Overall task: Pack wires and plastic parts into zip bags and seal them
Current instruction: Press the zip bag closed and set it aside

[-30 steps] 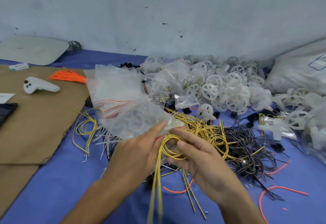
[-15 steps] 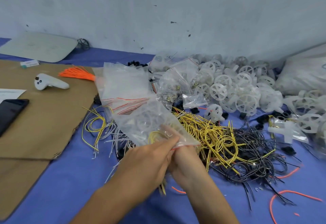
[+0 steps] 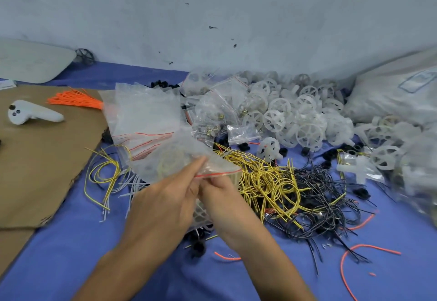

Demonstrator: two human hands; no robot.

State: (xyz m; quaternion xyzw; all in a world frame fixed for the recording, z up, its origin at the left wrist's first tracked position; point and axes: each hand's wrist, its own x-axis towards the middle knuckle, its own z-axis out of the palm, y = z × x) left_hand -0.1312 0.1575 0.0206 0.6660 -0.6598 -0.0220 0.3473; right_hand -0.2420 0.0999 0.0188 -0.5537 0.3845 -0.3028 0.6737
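Note:
My left hand [image 3: 163, 201] and my right hand [image 3: 218, 188] both pinch the red-lined mouth of a clear zip bag [image 3: 175, 161], held just above the blue cloth at centre. A coil of yellow wire shows faintly through the bag's plastic, along with a white part. To the right lies a tangle of yellow wires [image 3: 267, 180], running into black wires [image 3: 319, 196]. Behind them is a heap of white plastic wheel parts [image 3: 295, 116]. A stack of empty zip bags [image 3: 144, 116] lies behind the held bag.
Brown cardboard [image 3: 40, 158] covers the left, with a white controller [image 3: 30, 114] and a bundle of orange wires [image 3: 73, 100] on it. Loose yellow and white wires [image 3: 106, 173] lie left of my hands. Filled bags [image 3: 397, 97] sit at far right, orange wires [image 3: 354, 253] at lower right.
The yellow wire coil went from my right hand into the bag. Both hands then came together at the bag's mouth and now pinch along its red strip.

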